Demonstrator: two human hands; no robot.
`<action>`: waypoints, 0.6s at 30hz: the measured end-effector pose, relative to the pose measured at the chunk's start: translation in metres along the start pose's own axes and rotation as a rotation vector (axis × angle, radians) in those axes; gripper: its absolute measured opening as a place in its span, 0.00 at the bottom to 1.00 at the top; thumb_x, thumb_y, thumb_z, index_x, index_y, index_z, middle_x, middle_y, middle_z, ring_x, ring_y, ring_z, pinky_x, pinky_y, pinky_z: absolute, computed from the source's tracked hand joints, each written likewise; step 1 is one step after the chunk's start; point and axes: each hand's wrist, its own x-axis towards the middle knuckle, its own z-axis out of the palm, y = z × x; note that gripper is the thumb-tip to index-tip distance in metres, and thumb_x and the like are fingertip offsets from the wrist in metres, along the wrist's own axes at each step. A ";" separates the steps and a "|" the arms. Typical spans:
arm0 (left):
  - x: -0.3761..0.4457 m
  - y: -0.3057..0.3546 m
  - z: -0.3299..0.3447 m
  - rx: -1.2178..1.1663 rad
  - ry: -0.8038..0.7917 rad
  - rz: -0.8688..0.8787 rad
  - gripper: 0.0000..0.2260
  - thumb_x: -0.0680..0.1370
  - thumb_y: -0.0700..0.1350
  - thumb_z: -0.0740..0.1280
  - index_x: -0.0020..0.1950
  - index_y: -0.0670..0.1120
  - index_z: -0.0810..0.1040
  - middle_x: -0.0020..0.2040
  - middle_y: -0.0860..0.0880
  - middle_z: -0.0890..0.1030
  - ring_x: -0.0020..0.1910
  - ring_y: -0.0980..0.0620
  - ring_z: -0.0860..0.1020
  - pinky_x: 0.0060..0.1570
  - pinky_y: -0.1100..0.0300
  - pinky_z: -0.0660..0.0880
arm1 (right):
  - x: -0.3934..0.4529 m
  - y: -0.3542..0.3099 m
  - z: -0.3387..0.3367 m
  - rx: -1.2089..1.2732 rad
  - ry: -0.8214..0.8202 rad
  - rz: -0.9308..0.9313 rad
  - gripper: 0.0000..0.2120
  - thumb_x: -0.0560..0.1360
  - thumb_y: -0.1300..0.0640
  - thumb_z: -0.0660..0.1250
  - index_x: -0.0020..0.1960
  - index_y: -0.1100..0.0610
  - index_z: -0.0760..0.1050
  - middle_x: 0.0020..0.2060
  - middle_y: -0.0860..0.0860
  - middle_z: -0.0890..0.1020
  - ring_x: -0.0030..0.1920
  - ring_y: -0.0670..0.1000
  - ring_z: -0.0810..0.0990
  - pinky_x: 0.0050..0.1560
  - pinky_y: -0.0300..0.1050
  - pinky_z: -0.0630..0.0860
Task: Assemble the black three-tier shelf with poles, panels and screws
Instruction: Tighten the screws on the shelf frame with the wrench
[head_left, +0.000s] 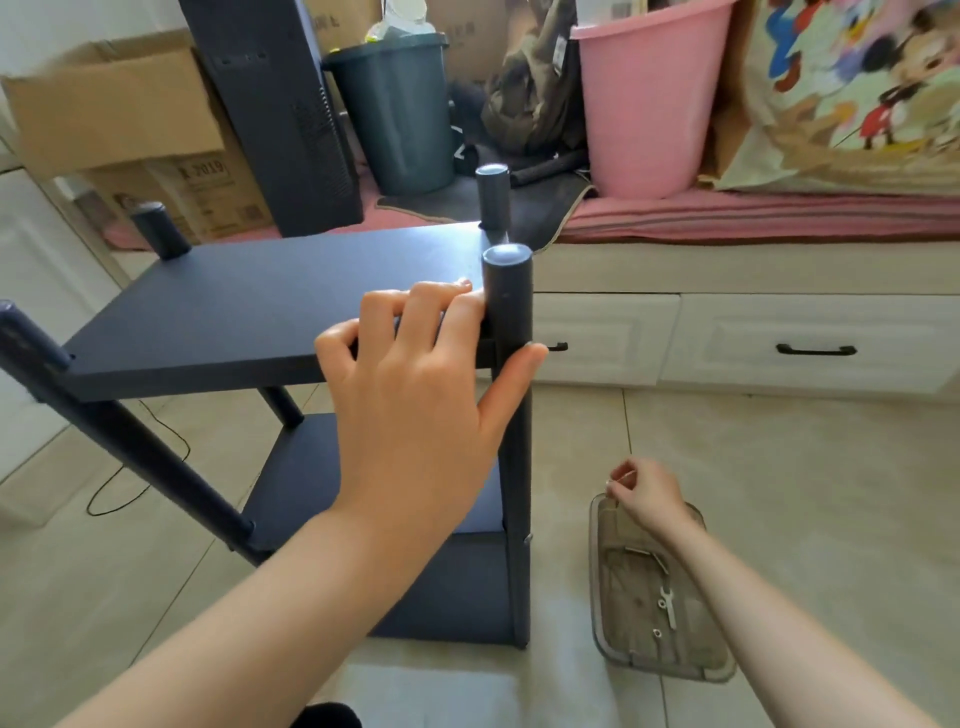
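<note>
Gripping the upper panel (270, 306) against the near pole (511, 332), my left hand (415, 410) steadies the shelf; two tiers are mounted, one loose panel (275, 114) remains behind; my right hand (647, 493) pinches a small screw above the parts tray (649, 670)

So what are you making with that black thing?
A person is putting together a black shelf on the tiled floor. The left hand holds the upper panel where it meets the near pole, fingers on top and thumb against the pole. The right hand pinches something small, probably a screw, above a clear tray holding a small wrench and other bits.
</note>
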 end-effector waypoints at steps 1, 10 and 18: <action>0.000 0.000 -0.001 0.001 -0.007 -0.003 0.21 0.80 0.61 0.60 0.57 0.47 0.80 0.56 0.50 0.81 0.56 0.43 0.76 0.53 0.51 0.60 | -0.010 -0.011 -0.002 0.083 0.004 -0.011 0.06 0.75 0.61 0.71 0.51 0.60 0.80 0.44 0.54 0.85 0.49 0.54 0.82 0.50 0.44 0.75; 0.006 0.008 -0.005 0.019 -0.103 -0.055 0.26 0.79 0.64 0.54 0.59 0.47 0.80 0.55 0.50 0.81 0.56 0.44 0.75 0.52 0.51 0.62 | -0.089 -0.122 -0.004 1.014 -0.007 0.067 0.04 0.83 0.59 0.60 0.55 0.59 0.72 0.40 0.54 0.86 0.40 0.46 0.86 0.39 0.38 0.81; 0.010 0.009 -0.012 0.010 -0.175 -0.098 0.26 0.78 0.65 0.54 0.58 0.47 0.80 0.55 0.49 0.81 0.56 0.44 0.75 0.51 0.50 0.65 | -0.120 -0.144 -0.004 1.016 -0.058 -0.148 0.08 0.83 0.54 0.59 0.57 0.58 0.70 0.37 0.56 0.86 0.41 0.55 0.86 0.46 0.51 0.81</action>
